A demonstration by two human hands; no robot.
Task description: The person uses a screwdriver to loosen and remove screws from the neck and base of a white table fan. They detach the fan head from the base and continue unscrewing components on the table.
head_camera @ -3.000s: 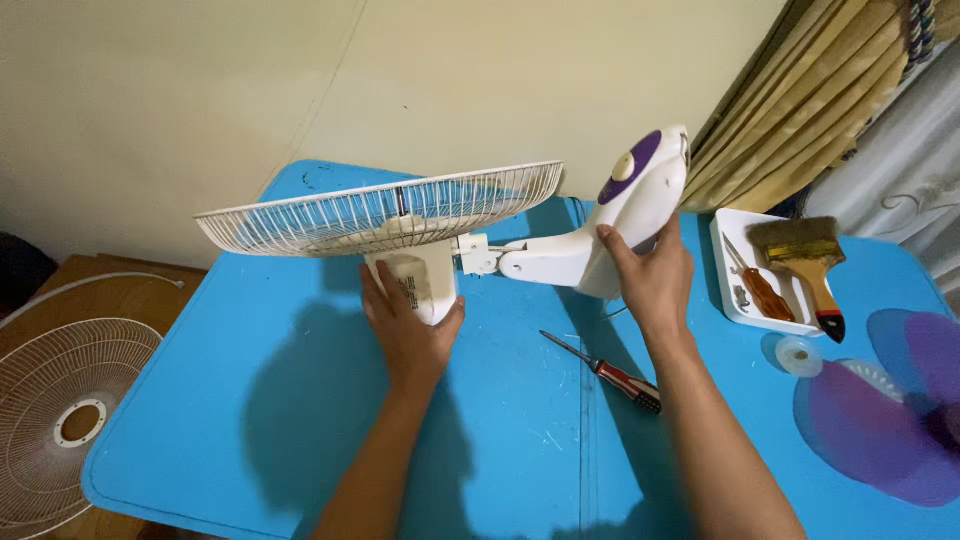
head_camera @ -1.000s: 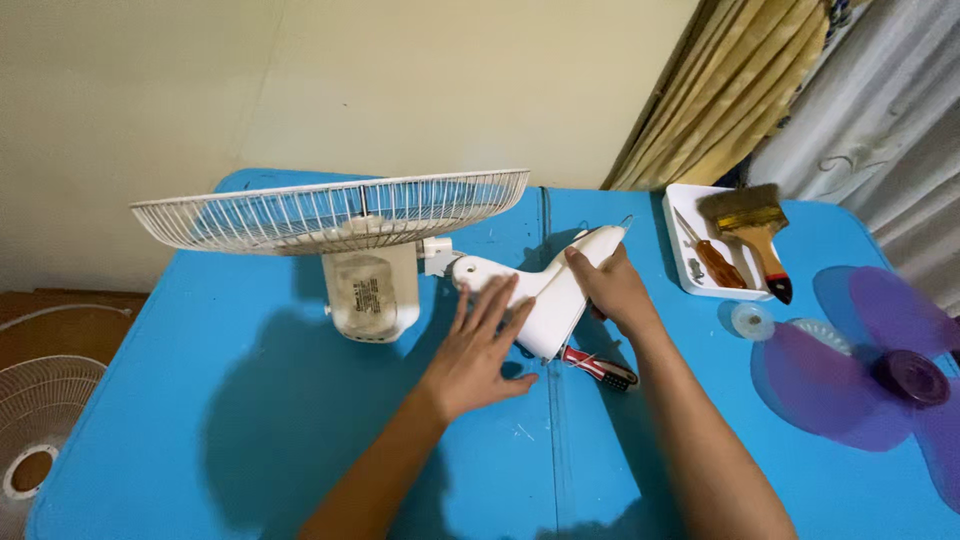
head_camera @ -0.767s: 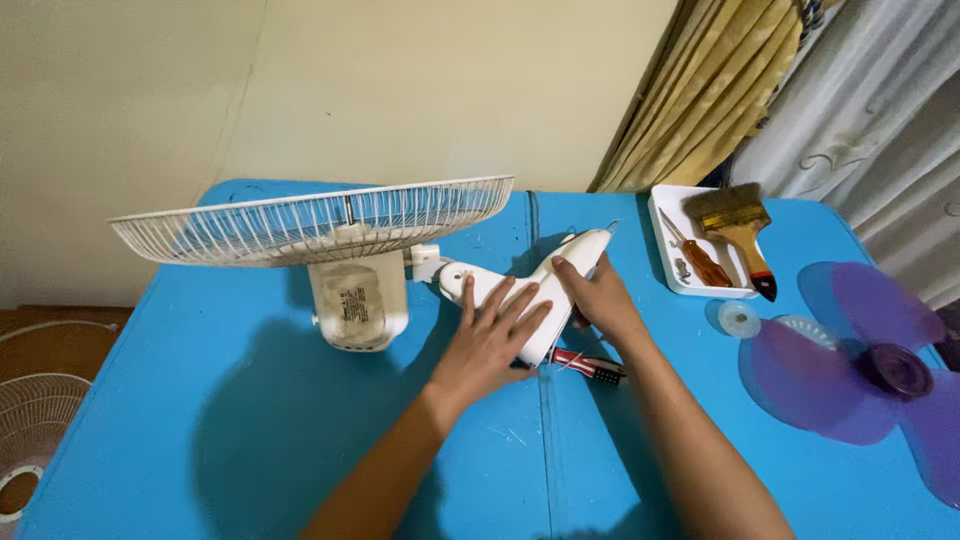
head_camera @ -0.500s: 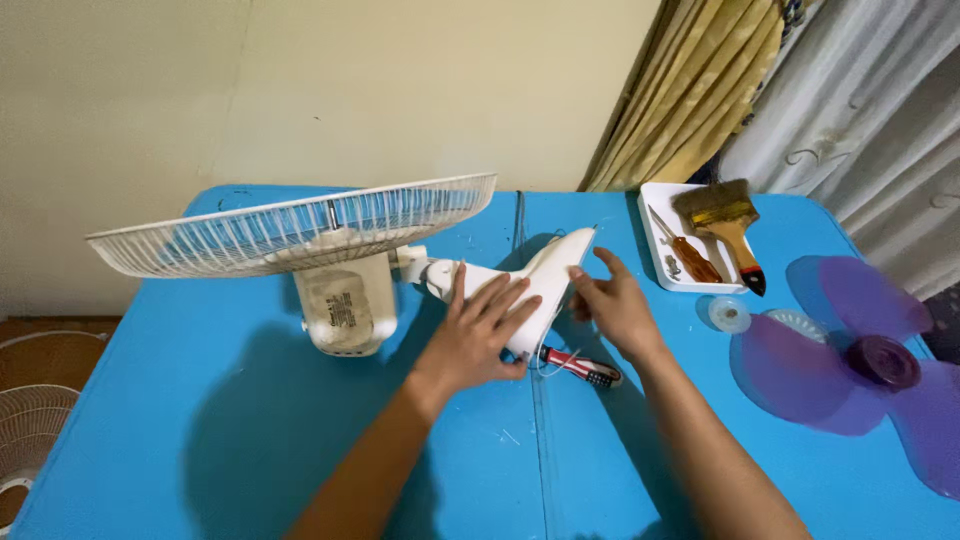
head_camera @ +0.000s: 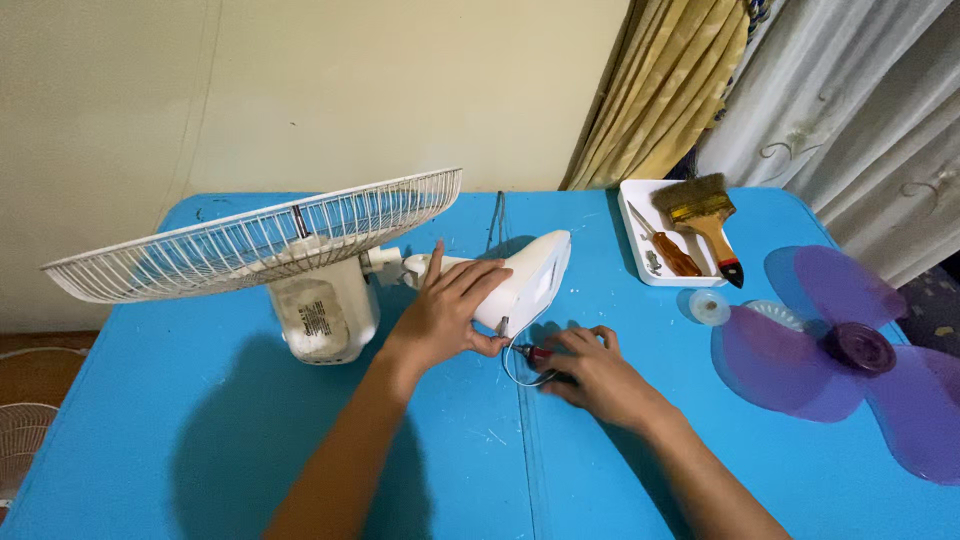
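On the blue counter [head_camera: 200,440], the left hand [head_camera: 445,315] lies on the white fan base [head_camera: 525,280], fingers spread flat. Just beside it, the right hand [head_camera: 595,375] has fingers curled on a red-handled screwdriver [head_camera: 533,353].

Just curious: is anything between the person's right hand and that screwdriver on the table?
Nothing visible. The right hand already lies on the screwdriver, beside the fan base, which the left hand steadies. A thin wire loop lies next to it.
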